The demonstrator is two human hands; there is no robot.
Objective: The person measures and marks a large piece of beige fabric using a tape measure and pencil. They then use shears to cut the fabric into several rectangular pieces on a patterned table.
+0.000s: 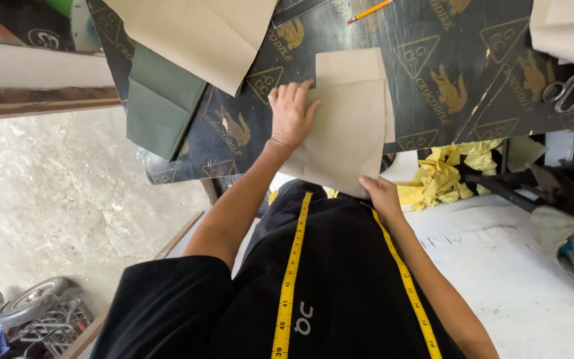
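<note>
a left hand [291, 113] lies flat, fingers spread, on a folded beige fabric piece [350, 129] at the dark worktop [433, 40] edge; the right hand [381, 194] pinches its lower corner. even pressure and squared edges would likely keep layers aligned.

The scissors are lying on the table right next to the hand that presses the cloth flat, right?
Not quite. In the head view the scissors lie on the table, but far from the left hand pressing the tan cloth, over at the other edge.
</note>
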